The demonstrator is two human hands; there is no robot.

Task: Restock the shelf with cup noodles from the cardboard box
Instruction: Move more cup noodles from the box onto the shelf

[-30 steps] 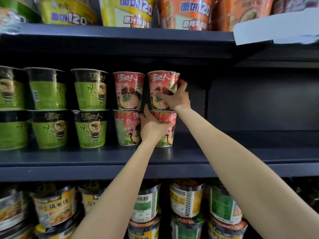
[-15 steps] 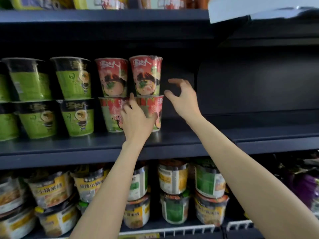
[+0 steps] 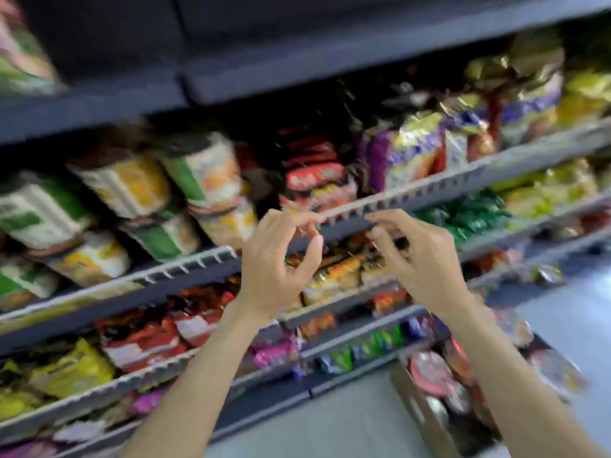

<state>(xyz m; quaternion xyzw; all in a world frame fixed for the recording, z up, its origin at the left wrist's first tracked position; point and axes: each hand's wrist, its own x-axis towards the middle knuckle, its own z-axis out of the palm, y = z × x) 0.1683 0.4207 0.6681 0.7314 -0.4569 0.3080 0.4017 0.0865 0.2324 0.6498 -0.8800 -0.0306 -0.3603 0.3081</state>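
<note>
- my view is tilted and heavily blurred, looking down a run of dark shelves (image 3: 185, 269) packed with snack packets and noodle tubs.
- the box (image 3: 418, 414) sits on the pale floor (image 3: 330, 428) at the lower right, close against the base of the shelves, its top open. i judge it is parked there so each reach down is short.
- inside the box i can make out round lids of cup noodles (image 3: 429, 375), pink and red, too smeared to count.
- a few cups (image 3: 23, 61) show at the upper left corner on a higher shelf; the print on them cannot be read.
- my left hand (image 3: 281, 259) hangs in mid-air in front of the shelves, fingers loosely curled, thumb and forefinger near each other, holding nothing and touching nothing.
- my right hand (image 3: 420, 259) is level with it and just beside it, fingers also loosely bent, empty, clear of the shelf edge.
- both forearms stretch forward from the bottom of the view.
- i judge that both hands are empty because they are between cups, and the next move is a reach down and right into the box.
</note>
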